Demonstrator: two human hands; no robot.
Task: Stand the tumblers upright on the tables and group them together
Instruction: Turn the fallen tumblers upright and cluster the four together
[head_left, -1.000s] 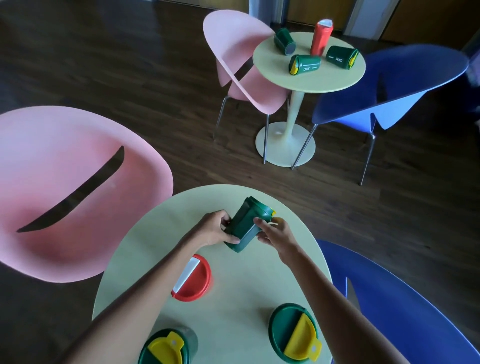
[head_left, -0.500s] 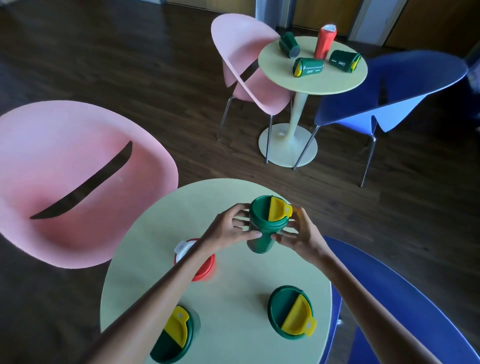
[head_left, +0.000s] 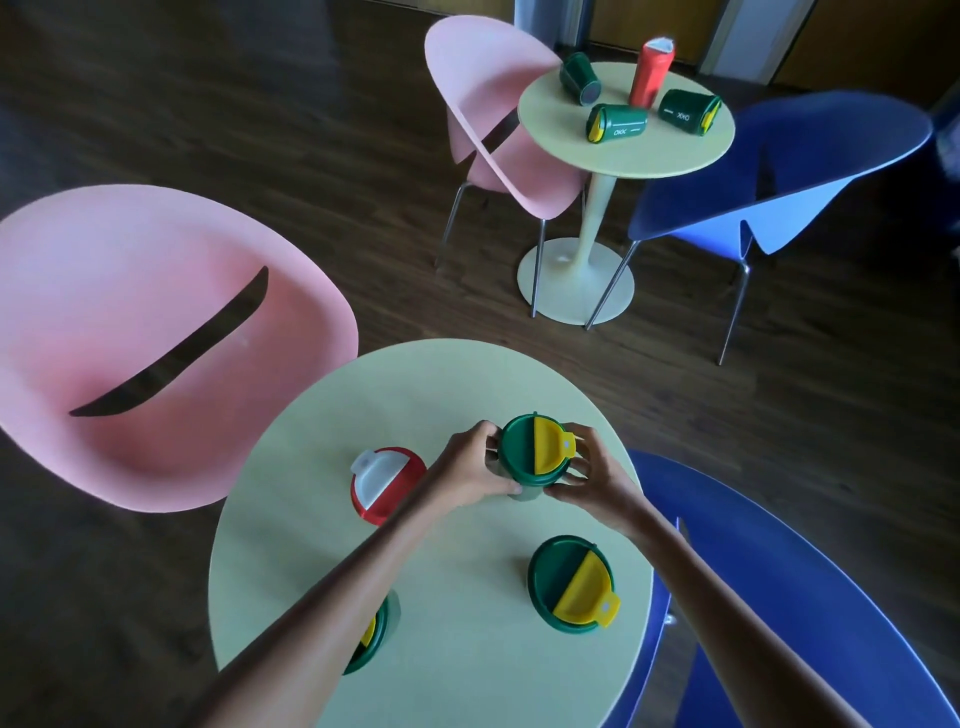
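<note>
Toward the far right of the near counter (head_left: 441, 395), a green tumbler (head_left: 522, 449) stands upright, or very nearly so, between two hands. The left hand (head_left: 470, 473) wraps it from one side and the right hand (head_left: 595, 475) from the other, fingers (head_left: 483, 434) curled close round its body just under the lid. That lid is dark green, with a yellow flap over its right half ending in a small holed tab. Lid and hands cover nearly all of the body, so I cannot tell whether the base sits flat on the counter or hangs just above it.

Just to its left, apart from it, a red tumbler (head_left: 387, 483) with a white flap stands upright, its right edge tucked behind the left wrist. Nearer me on the right, a second green tumbler (head_left: 563, 582) stands upright in full view. A third green tumbler (head_left: 376, 631) at the near left is mostly hidden under the left forearm; only a sliver of green rim and yellow shows.

On the far counter (head_left: 649, 153), the back tumbler (head_left: 581, 79), middle tumbler (head_left: 617, 122) and right tumbler (head_left: 690, 111), all green, lie on their sides round an upright far red tumbler (head_left: 649, 73). Their pale lettering is too small to read surely.

A pink chair (head_left: 156, 338) sits left of the near counter, and a blue chair (head_left: 779, 597) on its right is cut off by the frame. A far pink chair (head_left: 498, 119) and far blue chair (head_left: 779, 171) flank the other counter on a dark wooden floor (head_left: 260, 104).
</note>
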